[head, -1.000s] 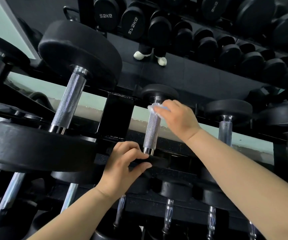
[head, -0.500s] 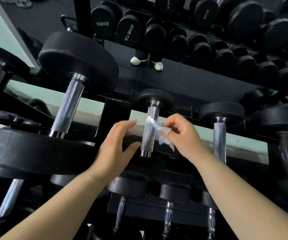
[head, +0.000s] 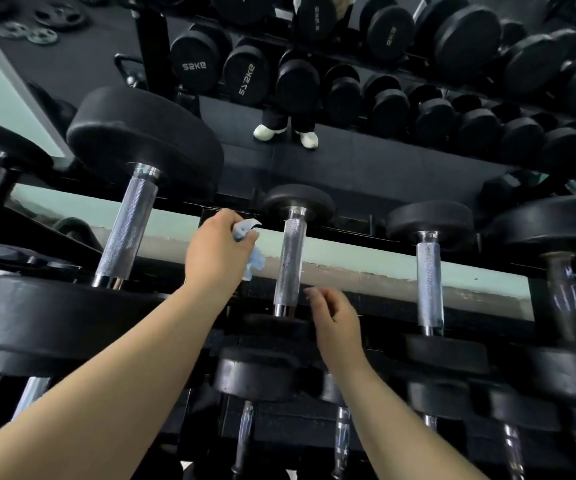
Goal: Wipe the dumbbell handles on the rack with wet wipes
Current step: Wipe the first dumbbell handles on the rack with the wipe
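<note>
A black rack (head: 376,299) holds rows of black dumbbells with knurled silver handles. My left hand (head: 219,252) grips a crumpled pale blue wet wipe (head: 250,249) just left of the small middle dumbbell's handle (head: 290,263), not touching it. My right hand (head: 335,320) hovers by the lower end of that handle with loosely curled fingers and holds nothing. A large dumbbell's handle (head: 127,226) stands to the left, another small handle (head: 430,282) to the right.
A mirror behind the rack reflects more dumbbells (head: 383,81) and a person's white shoes (head: 269,131). A lower shelf holds several smaller dumbbells (head: 255,375). Weight plates (head: 37,26) lie on the floor in the reflection at upper left.
The wipe passed from my right hand to my left hand. My left hand rose to the left of the middle handle, while my right hand dropped to its lower end.
</note>
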A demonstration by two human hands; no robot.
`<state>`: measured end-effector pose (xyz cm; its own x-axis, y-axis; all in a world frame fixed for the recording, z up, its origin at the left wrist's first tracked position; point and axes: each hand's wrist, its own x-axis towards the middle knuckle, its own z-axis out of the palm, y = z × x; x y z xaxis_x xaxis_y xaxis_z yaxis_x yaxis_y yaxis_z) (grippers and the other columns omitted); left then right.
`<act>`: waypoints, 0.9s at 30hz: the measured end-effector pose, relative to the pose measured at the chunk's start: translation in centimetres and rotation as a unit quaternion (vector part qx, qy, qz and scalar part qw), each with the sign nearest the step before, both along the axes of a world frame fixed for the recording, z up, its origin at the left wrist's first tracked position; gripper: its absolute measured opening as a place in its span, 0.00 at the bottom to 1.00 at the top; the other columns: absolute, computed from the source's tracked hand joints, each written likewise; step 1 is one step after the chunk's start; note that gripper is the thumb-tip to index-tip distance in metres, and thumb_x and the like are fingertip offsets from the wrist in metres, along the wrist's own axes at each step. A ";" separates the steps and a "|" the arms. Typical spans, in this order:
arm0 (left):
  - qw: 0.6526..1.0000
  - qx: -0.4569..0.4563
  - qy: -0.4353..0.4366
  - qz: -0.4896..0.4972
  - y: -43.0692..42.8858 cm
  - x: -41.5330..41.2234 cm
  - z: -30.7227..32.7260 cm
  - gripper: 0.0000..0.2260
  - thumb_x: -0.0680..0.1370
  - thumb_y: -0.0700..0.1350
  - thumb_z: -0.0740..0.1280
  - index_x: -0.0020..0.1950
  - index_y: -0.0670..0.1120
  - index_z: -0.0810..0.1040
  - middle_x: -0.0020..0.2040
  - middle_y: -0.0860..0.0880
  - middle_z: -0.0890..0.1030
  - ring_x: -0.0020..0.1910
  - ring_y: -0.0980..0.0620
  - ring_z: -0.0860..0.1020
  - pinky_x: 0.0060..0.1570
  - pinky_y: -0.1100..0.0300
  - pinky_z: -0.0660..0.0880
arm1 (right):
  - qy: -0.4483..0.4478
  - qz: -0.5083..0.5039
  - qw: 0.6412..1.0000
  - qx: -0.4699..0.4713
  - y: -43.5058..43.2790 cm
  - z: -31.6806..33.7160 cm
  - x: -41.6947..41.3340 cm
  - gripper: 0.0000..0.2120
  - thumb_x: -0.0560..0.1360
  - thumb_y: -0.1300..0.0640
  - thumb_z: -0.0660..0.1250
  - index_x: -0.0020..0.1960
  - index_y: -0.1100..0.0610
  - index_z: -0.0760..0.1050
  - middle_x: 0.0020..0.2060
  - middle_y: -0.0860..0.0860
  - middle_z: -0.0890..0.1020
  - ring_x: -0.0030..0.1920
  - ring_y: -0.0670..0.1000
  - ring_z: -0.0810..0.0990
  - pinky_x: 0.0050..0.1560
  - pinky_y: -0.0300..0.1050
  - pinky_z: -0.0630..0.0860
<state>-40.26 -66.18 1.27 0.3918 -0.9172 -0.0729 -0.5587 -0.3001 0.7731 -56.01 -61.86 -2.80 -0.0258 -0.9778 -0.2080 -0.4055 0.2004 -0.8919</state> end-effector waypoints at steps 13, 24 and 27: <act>0.974 0.093 0.153 -0.139 -0.5 -2.2 -1.4 0.04 0.74 0.41 0.68 0.40 0.44 0.80 0.33 0.50 0.76 0.31 0.58 0.73 0.29 0.74 0.68 | -0.101 -0.099 0.990 -0.011 0.6 -2.0 0.9 0.19 0.78 0.59 0.53 0.32 0.53 0.74 0.30 0.47 0.75 0.33 0.38 0.73 0.38 0.32 0.69; 0.985 0.027 0.137 -0.098 -2.9 -3.0 -0.8 0.03 0.73 0.37 0.67 0.42 0.44 0.81 0.34 0.57 0.76 0.32 0.60 0.74 0.38 0.67 0.75 | -0.115 -0.105 0.988 -0.007 0.5 -2.3 0.7 0.21 0.77 0.66 0.53 0.29 0.54 0.72 0.28 0.49 0.74 0.29 0.39 0.70 0.36 0.35 0.68; 0.979 0.064 0.147 -0.123 -1.6 -2.3 -1.1 0.06 0.73 0.35 0.68 0.39 0.44 0.79 0.33 0.54 0.76 0.25 0.62 0.75 0.28 0.74 0.73 | -0.112 -0.091 0.989 -0.016 0.5 -2.4 0.7 0.19 0.76 0.60 0.54 0.29 0.53 0.73 0.29 0.48 0.74 0.31 0.39 0.72 0.37 0.38 0.69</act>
<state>-42.61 -67.74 0.16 0.1046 -0.9571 -0.2701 -0.3846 -0.2894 0.8766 -55.31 -61.36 -5.23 -0.1594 -0.9672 -0.1977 -0.1561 0.2224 -0.9624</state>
